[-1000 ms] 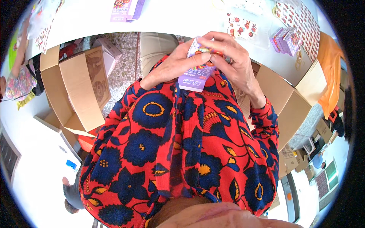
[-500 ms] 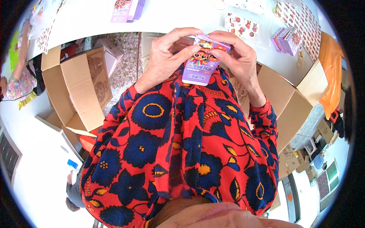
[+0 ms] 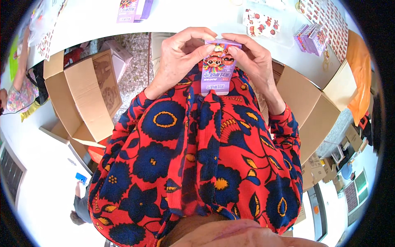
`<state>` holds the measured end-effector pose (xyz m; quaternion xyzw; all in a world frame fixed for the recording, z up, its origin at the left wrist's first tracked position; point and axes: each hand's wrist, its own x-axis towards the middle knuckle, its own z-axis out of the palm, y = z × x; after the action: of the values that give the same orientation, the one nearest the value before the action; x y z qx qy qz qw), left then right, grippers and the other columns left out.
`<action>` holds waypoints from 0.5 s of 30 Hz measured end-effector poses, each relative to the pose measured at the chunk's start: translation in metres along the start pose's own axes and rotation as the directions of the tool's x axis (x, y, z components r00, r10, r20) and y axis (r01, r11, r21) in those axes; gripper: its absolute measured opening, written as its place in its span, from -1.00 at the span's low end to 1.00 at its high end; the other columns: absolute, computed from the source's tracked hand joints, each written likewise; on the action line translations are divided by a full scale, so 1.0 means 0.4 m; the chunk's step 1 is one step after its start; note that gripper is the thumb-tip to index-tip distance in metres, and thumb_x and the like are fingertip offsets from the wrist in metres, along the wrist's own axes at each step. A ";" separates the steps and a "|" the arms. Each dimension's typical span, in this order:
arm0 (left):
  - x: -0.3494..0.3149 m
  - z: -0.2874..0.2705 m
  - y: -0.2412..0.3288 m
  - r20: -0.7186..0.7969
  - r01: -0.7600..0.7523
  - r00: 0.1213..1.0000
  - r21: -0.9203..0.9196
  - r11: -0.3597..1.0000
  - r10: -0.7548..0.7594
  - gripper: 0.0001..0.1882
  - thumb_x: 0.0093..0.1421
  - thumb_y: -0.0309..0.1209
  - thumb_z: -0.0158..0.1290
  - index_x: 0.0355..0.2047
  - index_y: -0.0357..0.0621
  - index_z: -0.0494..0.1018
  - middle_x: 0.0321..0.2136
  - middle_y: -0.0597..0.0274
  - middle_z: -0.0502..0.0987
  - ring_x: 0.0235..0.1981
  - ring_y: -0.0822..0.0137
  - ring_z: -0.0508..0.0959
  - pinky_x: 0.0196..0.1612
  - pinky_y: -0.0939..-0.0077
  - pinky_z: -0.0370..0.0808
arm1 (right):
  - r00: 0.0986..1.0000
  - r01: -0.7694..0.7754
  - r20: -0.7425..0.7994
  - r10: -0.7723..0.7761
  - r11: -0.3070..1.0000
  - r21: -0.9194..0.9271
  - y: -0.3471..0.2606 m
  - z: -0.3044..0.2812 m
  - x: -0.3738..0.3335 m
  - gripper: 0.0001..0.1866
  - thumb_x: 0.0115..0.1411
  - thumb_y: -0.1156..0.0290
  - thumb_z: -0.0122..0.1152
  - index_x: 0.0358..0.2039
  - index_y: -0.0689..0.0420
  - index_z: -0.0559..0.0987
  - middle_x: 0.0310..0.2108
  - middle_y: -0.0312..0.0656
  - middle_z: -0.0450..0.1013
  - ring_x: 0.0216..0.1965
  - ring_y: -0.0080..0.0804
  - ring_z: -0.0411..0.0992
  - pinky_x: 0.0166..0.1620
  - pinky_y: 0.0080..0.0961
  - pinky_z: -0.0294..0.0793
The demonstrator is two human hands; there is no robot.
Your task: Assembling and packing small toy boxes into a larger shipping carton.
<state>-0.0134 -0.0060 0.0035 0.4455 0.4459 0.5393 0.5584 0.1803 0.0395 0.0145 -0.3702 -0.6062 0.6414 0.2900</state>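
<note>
Between my two hands, over my lap and close to the table edge, is a small purple printed carton with cartoon characters on its face. My left hand pinches its upper left side, thumb on the front. At the upper right side my right hand grips it the same way, thumb on the face and fingers behind. The carton's lower end hangs free, a flap showing at the bottom. Its back and what the fingers do behind it are hidden.
On the white table stand a purple carton stack and another group of purple cartons. Sticker sheets lie nearby. Open cardboard boxes flank me, one left, one right. Another person's arm shows far left.
The carton has turned more upright and shifted slightly left. Both hands have kept hold of its top, with my right hand moving a little to the left.
</note>
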 end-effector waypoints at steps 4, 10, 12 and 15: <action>0.007 -0.001 -0.003 -0.001 0.012 1.000 0.003 1.000 -0.012 -0.85 0.11 -0.57 0.10 -0.28 -0.28 0.46 -0.24 0.17 0.52 -0.33 0.51 0.52 -0.26 0.66 0.51 | 0.999 0.037 -0.040 -0.036 0.999 0.025 0.010 -0.004 -0.003 -0.78 0.16 0.58 0.11 -0.15 0.27 0.51 -0.18 -0.15 0.44 -0.19 -0.56 0.40 -0.12 -0.63 0.41; 0.013 -0.009 0.004 0.025 0.051 0.998 -0.104 0.993 -0.049 -0.89 0.10 -0.60 0.10 -0.33 -0.27 0.47 -0.24 0.11 0.52 -0.27 0.48 0.51 -0.20 0.65 0.50 | 0.954 0.286 -0.029 -0.298 0.937 -0.202 0.012 0.003 -0.002 -0.80 0.15 0.59 0.12 -0.18 0.26 0.52 -0.19 -0.14 0.45 -0.19 -0.52 0.41 -0.14 -0.65 0.41; 0.016 -0.015 0.002 0.017 0.070 0.998 -0.098 0.993 -0.068 -0.91 0.09 -0.60 0.10 -0.35 -0.28 0.48 -0.24 0.11 0.52 -0.27 0.47 0.52 -0.19 0.63 0.50 | 0.983 0.169 -0.061 -0.176 0.980 -0.103 0.002 0.009 -0.003 -0.81 0.15 0.60 0.12 -0.19 0.26 0.52 -0.19 -0.12 0.45 -0.18 -0.50 0.41 -0.14 -0.64 0.41; 0.013 -0.018 -0.004 0.024 0.076 0.997 -0.092 0.993 -0.074 -0.92 0.10 -0.60 0.10 -0.36 -0.27 0.49 -0.24 0.12 0.52 -0.27 0.47 0.51 -0.18 0.62 0.50 | 0.994 0.095 -0.063 -0.095 0.995 -0.002 0.021 0.004 -0.003 -0.81 0.14 0.61 0.12 -0.20 0.27 0.52 -0.18 -0.11 0.45 -0.18 -0.50 0.42 -0.14 -0.64 0.42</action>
<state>-0.0200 -0.0008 0.0003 0.4074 0.4314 0.5334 0.6029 0.1804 0.0367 0.0063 -0.3609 -0.6132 0.6153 0.3393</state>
